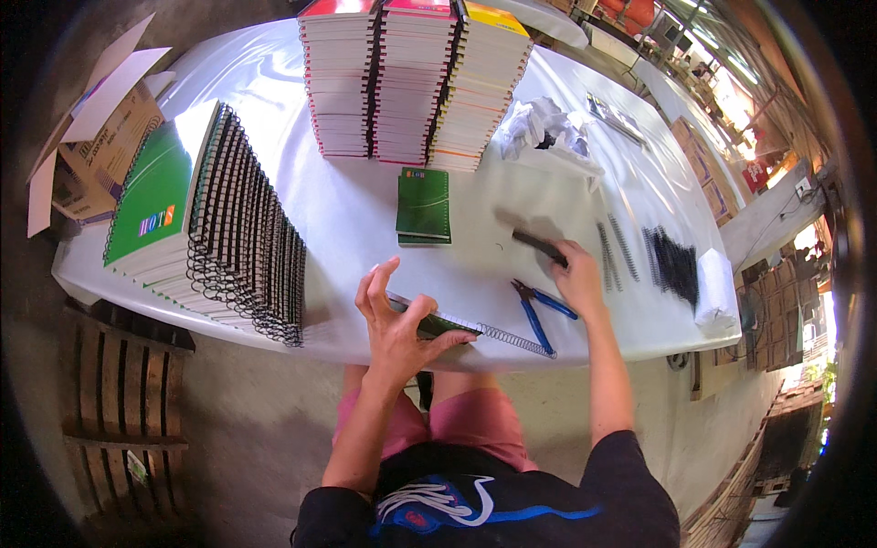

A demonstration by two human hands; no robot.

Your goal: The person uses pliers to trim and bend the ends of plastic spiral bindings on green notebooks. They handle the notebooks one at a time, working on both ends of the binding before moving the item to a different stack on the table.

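A white-covered table (365,219) carried everything. Beyond the left hand (397,320) lay a single green notebook (424,206), with three tall notebook stacks (411,78) farther off. A leaning row of spiral-bound books (215,224) stood to its left. Blue pliers (541,309) lay just beside the right hand (575,274), black coils (671,265) past it

Your left hand (395,320) rests on a notebook (437,324) at the table's (365,219) near edge, with pliers (541,309) just to its right and your right hand (575,274) beyond them. Behind lies a single notebook (424,206), and farther back stand three stacks (411,82). A slanted pile of bound notebooks (228,228) sits at your left, loose coils (662,260) at your right.
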